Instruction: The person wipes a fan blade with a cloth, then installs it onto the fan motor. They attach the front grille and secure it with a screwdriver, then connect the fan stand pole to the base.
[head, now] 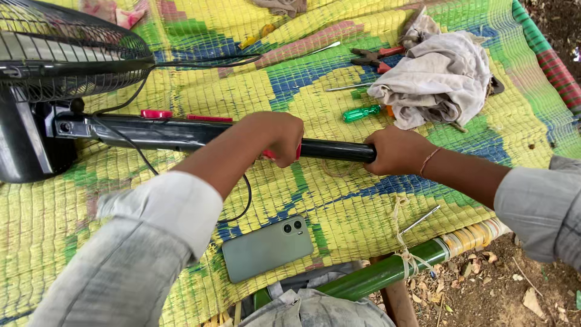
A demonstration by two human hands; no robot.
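A black stand fan lies on its side across a woven mat. Its black pole (175,132) runs from the fan head (54,66) at the upper left toward the right. My left hand (275,136) is closed around the middle of the pole, with something red under the fingers. My right hand (396,151) grips the pole's right end. A black cable (142,160) trails from the fan under my left arm.
A grey-green phone (267,247) lies face down near the front edge. A green-handled screwdriver (362,112), red-handled pliers (375,57), a crumpled beige cloth (439,75) and a thin metal rod (420,219) lie on the yellow, green and blue mat (339,206). Bare dirt ground (484,284) lies at lower right.
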